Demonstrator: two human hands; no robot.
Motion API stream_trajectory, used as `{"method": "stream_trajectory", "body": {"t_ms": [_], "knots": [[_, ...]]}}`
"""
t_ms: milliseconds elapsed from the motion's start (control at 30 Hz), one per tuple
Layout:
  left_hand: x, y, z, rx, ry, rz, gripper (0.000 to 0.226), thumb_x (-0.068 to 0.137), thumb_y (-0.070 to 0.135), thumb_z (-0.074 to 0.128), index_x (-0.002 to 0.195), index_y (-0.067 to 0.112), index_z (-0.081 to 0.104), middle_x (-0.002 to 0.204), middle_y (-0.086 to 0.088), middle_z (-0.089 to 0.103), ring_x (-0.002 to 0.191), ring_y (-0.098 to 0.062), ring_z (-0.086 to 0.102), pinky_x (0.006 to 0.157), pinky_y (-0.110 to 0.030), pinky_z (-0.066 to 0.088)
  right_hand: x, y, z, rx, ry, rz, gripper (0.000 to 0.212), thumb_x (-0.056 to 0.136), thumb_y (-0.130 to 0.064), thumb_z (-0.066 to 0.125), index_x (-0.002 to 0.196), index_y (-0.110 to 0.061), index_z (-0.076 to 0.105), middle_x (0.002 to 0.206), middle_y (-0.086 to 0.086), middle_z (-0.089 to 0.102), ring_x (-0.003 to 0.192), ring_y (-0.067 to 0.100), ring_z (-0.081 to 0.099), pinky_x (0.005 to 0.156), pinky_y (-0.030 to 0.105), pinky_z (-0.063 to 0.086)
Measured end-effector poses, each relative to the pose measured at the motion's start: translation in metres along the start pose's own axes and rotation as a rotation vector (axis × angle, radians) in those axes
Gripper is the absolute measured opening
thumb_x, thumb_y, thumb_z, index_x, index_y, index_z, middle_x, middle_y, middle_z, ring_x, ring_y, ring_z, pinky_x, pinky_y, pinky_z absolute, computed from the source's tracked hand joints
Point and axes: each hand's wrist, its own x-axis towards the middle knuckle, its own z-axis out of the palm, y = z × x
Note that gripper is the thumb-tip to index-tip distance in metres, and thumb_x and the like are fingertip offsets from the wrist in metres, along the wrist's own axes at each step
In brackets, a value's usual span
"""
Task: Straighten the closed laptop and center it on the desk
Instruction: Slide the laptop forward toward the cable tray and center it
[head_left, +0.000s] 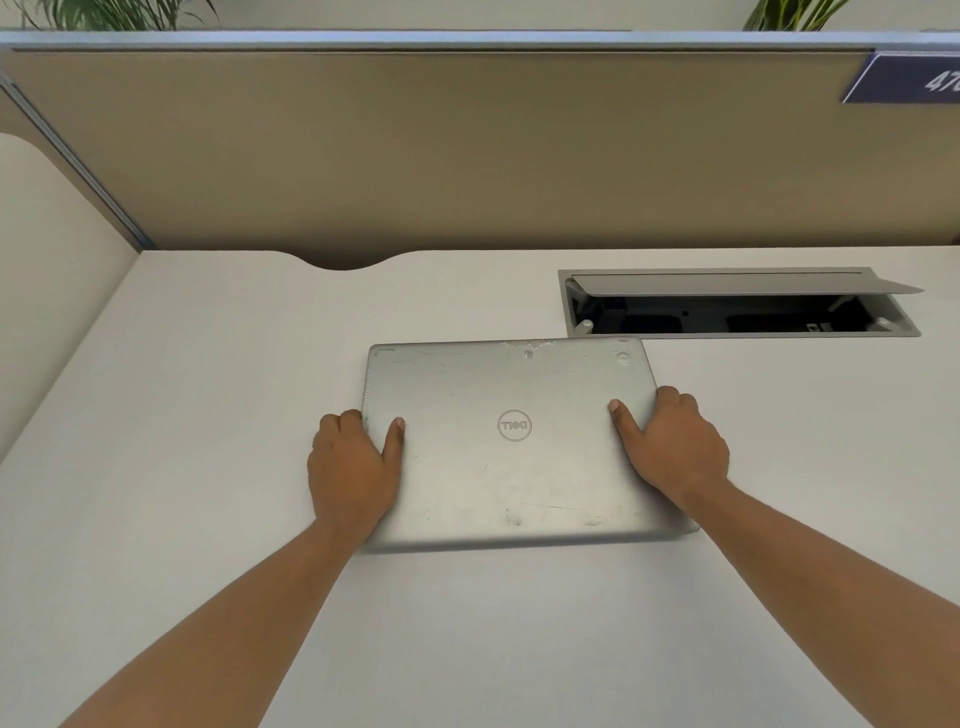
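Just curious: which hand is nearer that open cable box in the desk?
Right. The right hand grips the laptop edge just below the cable box; the left hand holds the opposite edge, farther away.

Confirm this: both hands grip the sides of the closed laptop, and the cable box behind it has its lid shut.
Not quite. The head view shows the left hand and right hand gripping the closed laptop, but the cable box has its lid propped open.

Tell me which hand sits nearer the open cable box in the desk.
The right hand, gripping the laptop by its right edge, is nearer: the cable box lies beyond it on that side. The left hand holds the opposite edge.
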Motion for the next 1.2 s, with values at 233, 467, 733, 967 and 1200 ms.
{"method": "stream_trajectory", "body": {"t_ms": [233, 467, 733, 967, 1200], "knots": [[-0.006, 0.013, 0.005, 0.144, 0.024, 0.062, 0.052, 0.092, 0.041, 0.047, 0.127, 0.003, 0.049, 0.131, -0.021, 0.051, 0.116, -0.037, 0.049, 0.094, -0.048, 0.032, -0.013, -0.017, 0.004, 0.075, 0.073, 0.063, 0.062, 0.088, -0.055, 0.045, 0.119, -0.002, 0.048, 0.115, 0.019, 0.054, 0.105, 0.037, 0.050, 0.085, 0.045, 0.044], [-0.004, 0.042, 0.018, 0.063, -0.085, 0.277, 0.060, 0.097, 0.043, 0.034, 0.145, 0.007, 0.033, 0.161, -0.010, 0.022, 0.148, -0.024, 0.017, 0.116, -0.042, 0.020, -0.011, -0.031, 0.009, 0.064, 0.012, -0.284, 0.062, 0.097, -0.038, 0.037, 0.149, -0.006, 0.027, 0.158, 0.011, 0.027, 0.147, 0.026, 0.017, 0.120, 0.038, 0.014], [-0.001, 0.052, 0.033, 0.075, -0.204, 0.423, 0.058, 0.101, 0.036, 0.021, 0.154, 0.011, 0.014, 0.165, -0.002, 0.007, 0.151, -0.015, 0.000, 0.122, -0.032, -0.003, -0.003, -0.042, 0.020, 0.067, -0.099, -0.486, 0.053, 0.100, -0.020, 0.028, 0.151, -0.009, 0.023, 0.161, 0.006, 0.019, 0.149, 0.019, 0.010, 0.121, 0.032, 0.008], [-0.004, 0.051, 0.036, 0.126, -0.212, 0.423, 0.057, 0.101, 0.033, 0.016, 0.154, 0.012, 0.011, 0.165, -0.001, 0.007, 0.151, -0.014, 0.001, 0.121, -0.031, -0.001, -0.006, -0.041, 0.021, 0.022, -0.102, -0.512, 0.054, 0.101, -0.025, 0.024, 0.152, -0.008, 0.020, 0.162, 0.006, 0.015, 0.149, 0.017, 0.010, 0.121, 0.032, 0.006], [-0.004, 0.052, 0.037, 0.123, -0.210, 0.415, 0.057, 0.101, 0.031, 0.016, 0.154, 0.011, 0.011, 0.165, -0.002, 0.007, 0.151, -0.014, 0.001, 0.122, -0.031, 0.000, -0.006, -0.042, 0.022, 0.005, -0.110, -0.500, 0.055, 0.100, -0.027, 0.022, 0.152, -0.008, 0.018, 0.162, 0.006, 0.015, 0.149, 0.017, 0.010, 0.121, 0.031, 0.005]]}}
